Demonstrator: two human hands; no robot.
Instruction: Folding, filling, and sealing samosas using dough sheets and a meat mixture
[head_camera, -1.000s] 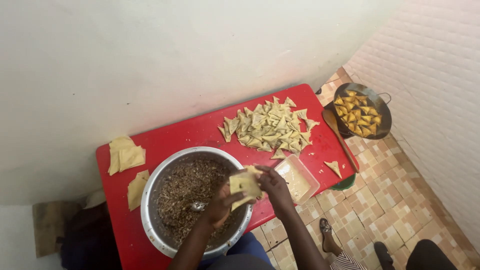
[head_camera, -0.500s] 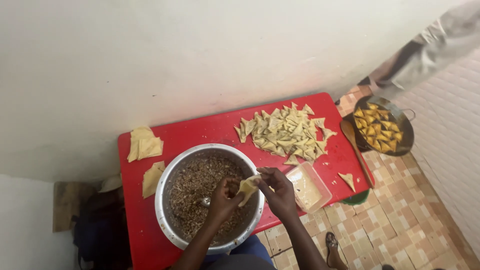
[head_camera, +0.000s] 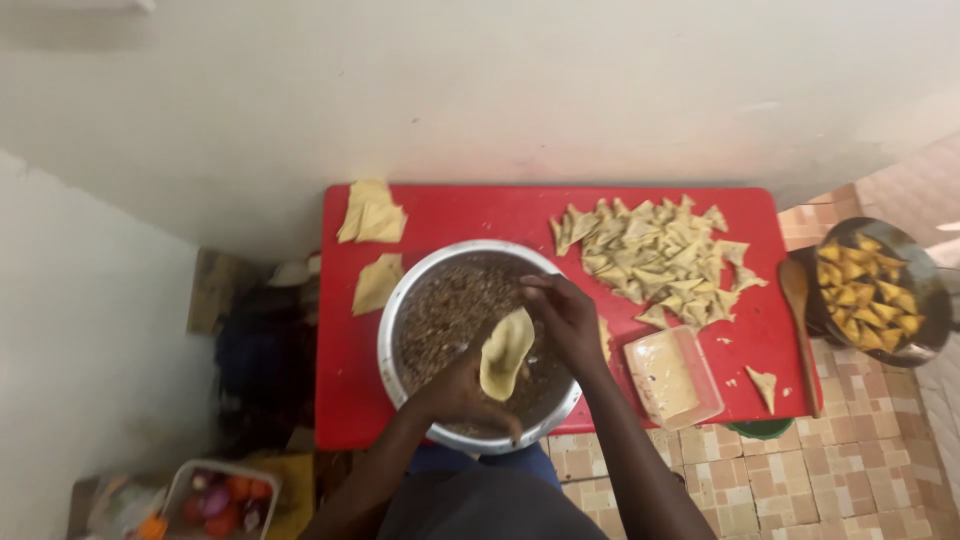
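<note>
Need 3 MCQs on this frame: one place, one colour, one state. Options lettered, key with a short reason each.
1. Where does the pile of folded pastries lie?
A. on the floor
B. on the table, right of the bowl
C. inside the bowl

2. What colour is the table?
A. red
B. blue
C. white

3. What state is the pastry sheet in?
A. flat on the table
B. lying in the pan
C. held up over the bowl in both hands

Answers: 1 B, the pile sits on the tabletop beside the bowl. 2 A, its bare top is red. 3 C, the left hand and right hand grip it above the filling.

The basket (head_camera: 215, 495) of blurred, perhaps vegetable, items is edge-cropped.
</note>
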